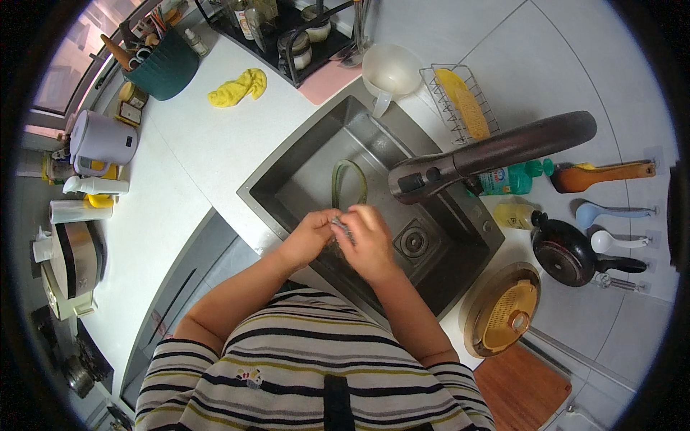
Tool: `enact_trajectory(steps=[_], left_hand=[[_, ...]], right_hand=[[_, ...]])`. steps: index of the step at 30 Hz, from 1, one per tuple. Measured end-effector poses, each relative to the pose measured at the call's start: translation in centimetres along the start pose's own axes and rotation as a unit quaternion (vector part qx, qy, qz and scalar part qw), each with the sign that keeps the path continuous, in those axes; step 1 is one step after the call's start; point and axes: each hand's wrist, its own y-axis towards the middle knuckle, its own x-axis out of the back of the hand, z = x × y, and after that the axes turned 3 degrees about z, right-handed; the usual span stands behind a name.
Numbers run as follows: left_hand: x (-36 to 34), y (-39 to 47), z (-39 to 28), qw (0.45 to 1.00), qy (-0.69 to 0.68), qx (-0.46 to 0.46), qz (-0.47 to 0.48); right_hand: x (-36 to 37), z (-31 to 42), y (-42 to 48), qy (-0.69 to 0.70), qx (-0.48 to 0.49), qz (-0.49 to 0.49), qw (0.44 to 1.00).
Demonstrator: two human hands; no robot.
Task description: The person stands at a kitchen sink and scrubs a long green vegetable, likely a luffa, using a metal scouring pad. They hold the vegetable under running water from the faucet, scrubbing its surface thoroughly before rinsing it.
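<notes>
Over the near left side of the dark sink basin (pixel 318 178), my left hand (pixel 311 234) and my right hand (pixel 367 240) meet at the fingertips. Both are closed on a small greyish, textured item (pixel 343 228), mostly covered by the fingers; its kind cannot be told. A looped, translucent green band or hose (pixel 336 186) rises just beyond the fingers, and its lower ends are hidden at my hands. Whether it is joined to the grey item is unclear. The drain (pixel 414 242) shows to the right of my right hand.
A dark faucet (pixel 485 151) reaches over the basin's right side. A white measuring cup (pixel 391 73) and a wire rack (pixel 458 102) with yellow sponges stand at the far rim. A yellow cloth (pixel 238 88) lies on the counter; a green soap bottle (pixel 509 179) is behind the faucet.
</notes>
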Motion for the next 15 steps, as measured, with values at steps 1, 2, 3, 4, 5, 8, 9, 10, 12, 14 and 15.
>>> enact_trajectory(steps=[1, 2, 3, 4, 5, 8, 9, 10, 12, 14, 15], left_hand=[[-0.1, -0.1, -0.2, 1.000, 0.024, -0.014, 0.006], [-0.2, -0.3, -0.4, 0.998, 0.047, -0.027, 0.011], [-0.1, -0.4, -0.6, 0.999, 0.033, -0.008, 0.002], [0.0, -0.6, -0.8, 1.000, 0.019, 0.010, -0.007], [0.1, -0.7, -0.9, 0.999, 0.005, 0.029, -0.016], [0.5, -0.3, 0.1, 0.999, 0.005, 0.020, -0.032], [0.4, -0.3, 0.2, 1.000, 0.002, 0.009, -0.023], [0.3, -0.2, 0.3, 1.000, 0.000, -0.002, -0.014], [0.2, -0.3, 0.2, 1.000, -0.016, 0.003, -0.009], [0.1, -0.5, -0.4, 0.998, -0.041, 0.035, -0.017], [0.1, -0.6, -0.4, 0.999, -0.020, 0.033, -0.018]], right_hand=[[-0.5, -0.8, -0.2, -0.029, -0.014, 0.005, 0.999], [-1.2, -1.9, -0.5, -0.059, -0.029, 0.010, 0.998], [-1.4, -2.5, -0.3, -0.087, -0.042, 0.015, 0.995], [-1.4, -3.2, -0.1, -0.094, -0.077, 0.016, 0.992], [-1.3, -3.5, -0.3, -0.096, -0.078, 0.013, 0.992], [-0.9, -2.5, -0.3, -0.105, -0.048, 0.002, 0.993], [-1.3, -2.2, -0.5, -0.110, -0.011, 0.012, 0.994], [-1.7, -2.1, -0.7, -0.115, 0.026, 0.021, 0.993], [-2.1, -2.9, -1.0, -0.147, 0.017, 0.027, 0.989], [-2.1, -4.5, -0.7, -0.206, -0.074, 0.050, 0.974], [-1.8, -5.0, -0.5, -0.234, -0.118, 0.061, 0.963]])
